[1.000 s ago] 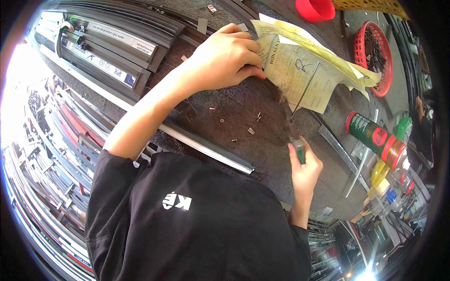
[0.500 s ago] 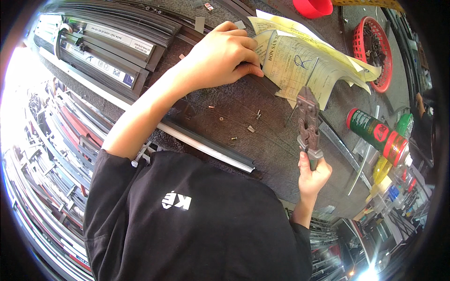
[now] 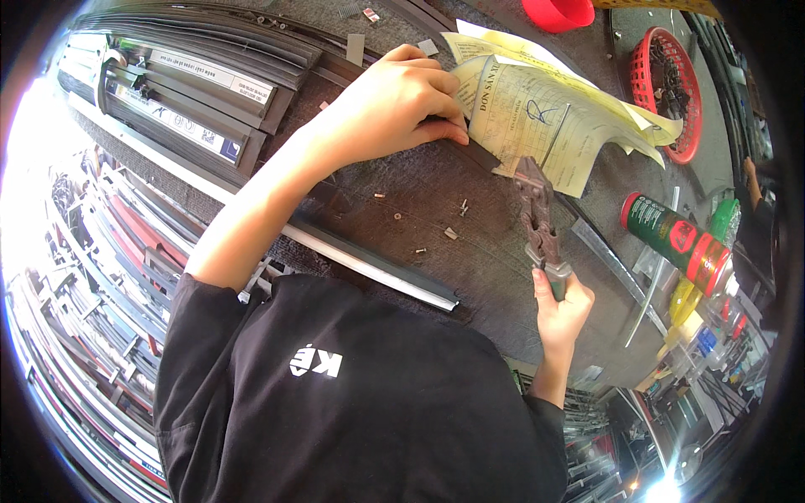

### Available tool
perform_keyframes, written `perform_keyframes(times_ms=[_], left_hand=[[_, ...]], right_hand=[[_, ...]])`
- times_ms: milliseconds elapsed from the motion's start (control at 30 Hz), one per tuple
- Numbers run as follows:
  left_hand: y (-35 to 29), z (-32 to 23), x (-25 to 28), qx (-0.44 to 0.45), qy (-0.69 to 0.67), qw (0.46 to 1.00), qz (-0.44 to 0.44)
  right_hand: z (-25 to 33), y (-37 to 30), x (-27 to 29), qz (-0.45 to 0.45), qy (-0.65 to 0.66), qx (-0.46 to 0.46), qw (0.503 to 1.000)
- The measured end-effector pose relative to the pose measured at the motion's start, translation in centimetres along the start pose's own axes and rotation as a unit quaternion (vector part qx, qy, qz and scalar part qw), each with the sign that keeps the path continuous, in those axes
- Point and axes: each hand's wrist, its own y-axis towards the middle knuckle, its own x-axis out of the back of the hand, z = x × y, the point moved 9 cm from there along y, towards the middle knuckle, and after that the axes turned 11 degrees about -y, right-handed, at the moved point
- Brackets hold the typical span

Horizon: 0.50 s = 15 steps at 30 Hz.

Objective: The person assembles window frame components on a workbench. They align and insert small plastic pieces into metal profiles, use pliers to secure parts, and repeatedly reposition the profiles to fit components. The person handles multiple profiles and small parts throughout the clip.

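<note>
My left hand [image 3: 411,105] rests on the bench with its fingers closed on a dark flat strip [image 3: 480,157], thumb toward me. The strip's free end points right, at the lower edge of the yellow printed sheets [image 3: 528,109]. In my right hand [image 3: 562,312] is a pair of heavy dark pliers [image 3: 537,205] with green handles. Their jaws point away from me, close to the strip's free end. Whether the jaws touch the strip I cannot tell. Small screws and bits [image 3: 450,233] lie scattered on the brown bench between my hands.
A white-edged dark profile [image 3: 377,272] lies near my body. Stacked dark profiles [image 3: 193,92] fill the left. On the right stand a red basket [image 3: 686,126] of small dark parts and a green-and-red spray can [image 3: 675,241]. A red bowl [image 3: 560,12] sits at the back.
The pliers' jaws have swung left, toward the strip's free end. My left hand has stayed almost in place on the strip.
</note>
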Motion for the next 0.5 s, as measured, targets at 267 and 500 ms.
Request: perform_keyframes(times_ms=[267,500], left_hand=[[0.0,-0.1,0.0,0.002,-0.011,1.000,0.003],[0.0,-0.2,0.0,0.003,-0.009,1.000,0.005]], right_hand=[[-1.6,0.1,-0.7,0.033,0.020,-0.045,0.998],[-1.6,0.0,0.0,0.008,-0.044,-0.011,0.999]])
